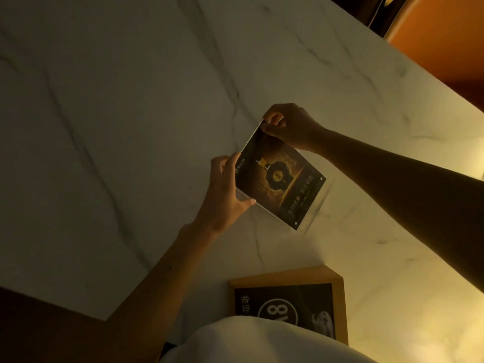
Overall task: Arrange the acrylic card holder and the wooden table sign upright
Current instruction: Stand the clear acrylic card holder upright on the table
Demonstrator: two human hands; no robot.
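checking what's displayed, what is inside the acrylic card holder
Inside the acrylic card holder sits a dark card with a gold emblem and gold text. The left hand and right hand cover two of its corners, and its back face cannot be seen.

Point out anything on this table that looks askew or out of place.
The wooden table sign lies flat on the marble table at the near edge, not standing. The acrylic card holder is tilted, held at its corners by the left hand and right hand. Nothing looks spilled or broken.
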